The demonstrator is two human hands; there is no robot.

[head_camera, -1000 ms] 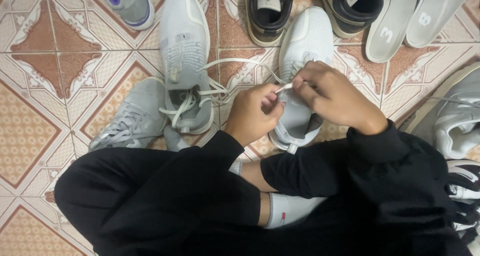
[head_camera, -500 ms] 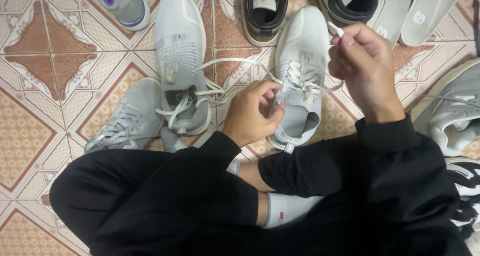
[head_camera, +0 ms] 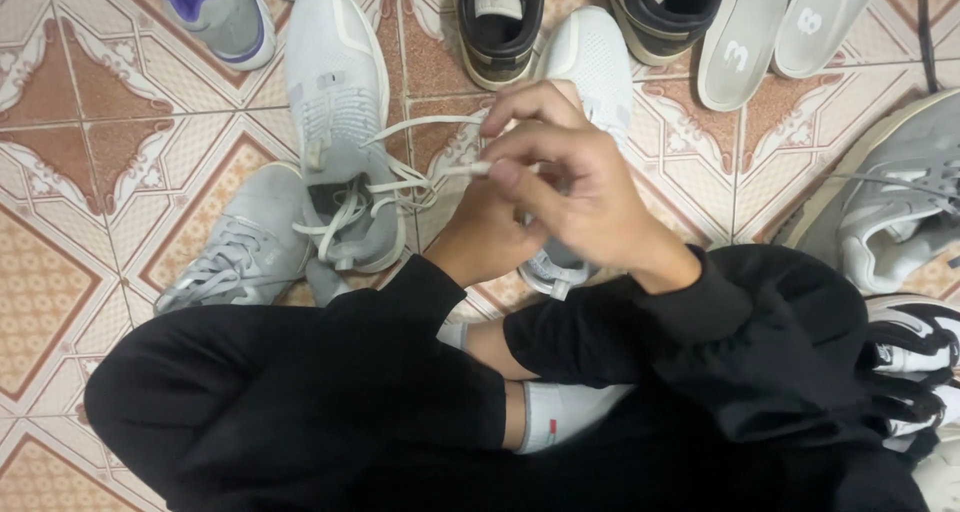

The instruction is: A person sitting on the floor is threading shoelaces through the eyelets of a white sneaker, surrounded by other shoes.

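I sit cross-legged on a patterned tile floor. A white sneaker (head_camera: 597,60) lies in front of me with its toe pointing away, and my hands cover its near half. My right hand (head_camera: 575,187) is on top and pinches the tip of a white lace (head_camera: 452,171) between thumb and fingers. My left hand (head_camera: 482,240) lies underneath it against the sneaker's opening, with its fingers mostly hidden. Just left of my hands stands a light grey sneaker (head_camera: 338,112) whose loose white laces spread toward them.
A grey sneaker (head_camera: 235,254) lies on its side at the left. At the top are a purple-lined shoe (head_camera: 215,10), two black-and-cream shoes (head_camera: 498,20), and two pale insoles (head_camera: 742,44). Grey (head_camera: 900,207) and black-and-white (head_camera: 915,340) sneakers crowd the right.
My right hand, raised to the upper right half a second ago, has come back down and left over the white sneaker, covering my left hand, with the lace tip pinched.
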